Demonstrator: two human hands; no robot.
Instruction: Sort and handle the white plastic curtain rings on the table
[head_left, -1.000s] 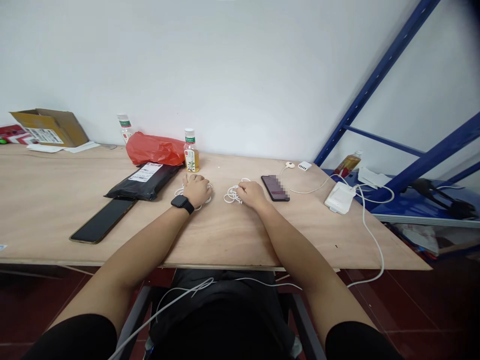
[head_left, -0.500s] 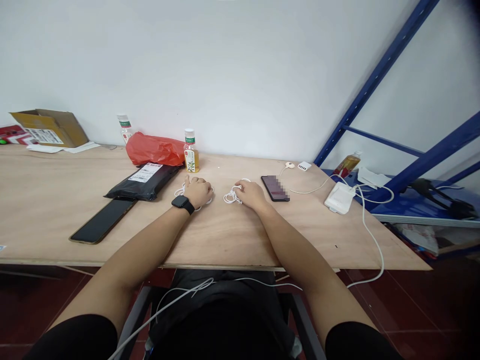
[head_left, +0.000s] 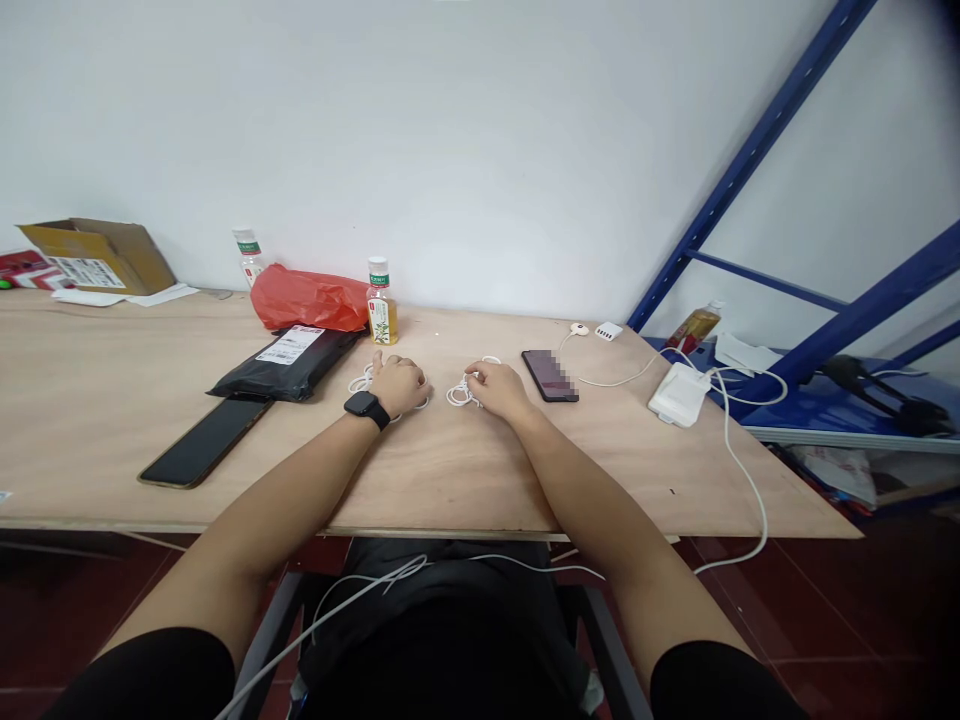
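Note:
Two small coils of white cable lie on the wooden table in front of me. Over the left coil [head_left: 361, 381] rests my left hand [head_left: 397, 384], back upward and a black watch on its wrist. Its fingers curl down around the cable, and loops stick out on both sides; the fingertips are hidden. My right hand [head_left: 498, 388] is closed at the edge of the right coil [head_left: 459, 392], thumb and fingers pinching its cable. That coil spreads mostly to the left of the fingers. Between the hands is a short gap of bare wood.
Right of my right hand lies a dark phone [head_left: 550, 376]; another phone [head_left: 202, 442] lies left, by a black parcel [head_left: 289, 362]. A drink bottle [head_left: 382, 302] stands beside a red bag [head_left: 311, 300]. A white charger [head_left: 679, 394] with cables sits near a blue rack [head_left: 750, 165].
My left hand has shifted very slightly to the right over its coil. My right hand has hardly moved, and the things on the table stay in place.

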